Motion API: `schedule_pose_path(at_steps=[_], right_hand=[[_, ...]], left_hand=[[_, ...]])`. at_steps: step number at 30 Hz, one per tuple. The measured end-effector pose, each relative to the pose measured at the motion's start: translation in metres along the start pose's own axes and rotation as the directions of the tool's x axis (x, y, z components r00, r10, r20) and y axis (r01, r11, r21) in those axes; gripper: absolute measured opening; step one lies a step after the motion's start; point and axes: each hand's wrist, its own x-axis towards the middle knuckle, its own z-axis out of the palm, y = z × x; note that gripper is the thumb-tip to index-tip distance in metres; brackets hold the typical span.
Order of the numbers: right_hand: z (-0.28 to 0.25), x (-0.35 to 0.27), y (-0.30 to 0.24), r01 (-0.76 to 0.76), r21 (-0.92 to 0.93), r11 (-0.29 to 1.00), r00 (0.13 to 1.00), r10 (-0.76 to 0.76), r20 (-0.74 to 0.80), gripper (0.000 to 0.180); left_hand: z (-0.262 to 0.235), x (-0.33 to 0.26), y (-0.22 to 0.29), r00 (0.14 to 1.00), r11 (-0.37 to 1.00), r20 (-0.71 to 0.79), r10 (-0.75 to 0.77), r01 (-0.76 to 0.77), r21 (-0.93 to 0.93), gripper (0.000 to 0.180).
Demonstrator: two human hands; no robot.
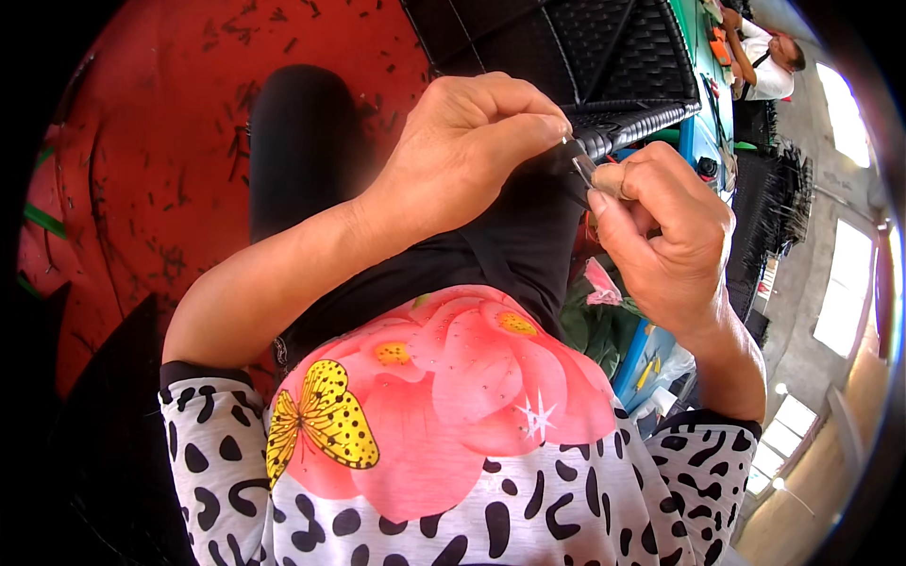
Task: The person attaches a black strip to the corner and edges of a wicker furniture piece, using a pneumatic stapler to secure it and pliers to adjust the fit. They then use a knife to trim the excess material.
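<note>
Pinched between the thumb and forefinger of the left hand (472, 141) was the free end of a thin, flat, dark plastic weaving strip (578, 162), and the right hand (661, 236) closed on the same strip just below, its thumb tip pressed beside the left fingertips. Both grips were narrow, fingertip holds, touching one another.

That strip looked light and springy, stiff enough to hold a line yet bendable, and probably smooth, so a pinch close to its end, as both hands had it, seemed the surest hold; farther along it would likely flex away.

Just beyond the grip lay the black woven wicker panel (604, 66), its edge nearly touching the knuckles, the strip apparently running from it. Below the hands was a black-clad lap, and beyond the left hand a red floor (142, 141) strewn with short dark offcuts.

To the right of the grip and lower, a blue box-like container (640, 358) stood open; something yellow showed inside, though its contents were too small to tell.
</note>
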Motion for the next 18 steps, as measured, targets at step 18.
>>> schedule_pose_path(at_steps=[18], right_hand=[[0.007,0.021,0.010,0.084,0.064,0.994,0.994,-0.079,-0.072,0.022]], left_hand=[[0.000,0.002,0.004,0.997,0.994,-0.012,0.075,-0.074,0.076,0.016]])
